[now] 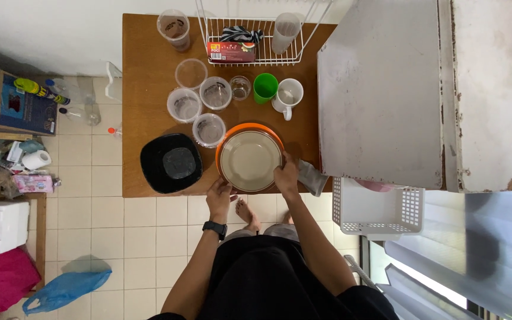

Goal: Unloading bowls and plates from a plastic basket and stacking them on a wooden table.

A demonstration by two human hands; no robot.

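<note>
Left hand (218, 195) closed on near-left rim of beige plate (249, 160); right hand (286, 176) clamped on its right rim. Plate sits on orange plate (232, 131). Black bowl (171, 162) left of grip; grey cloth (312, 177) just right.

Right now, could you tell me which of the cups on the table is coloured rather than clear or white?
The green cup, standing between the small glass and the white mug.
</note>
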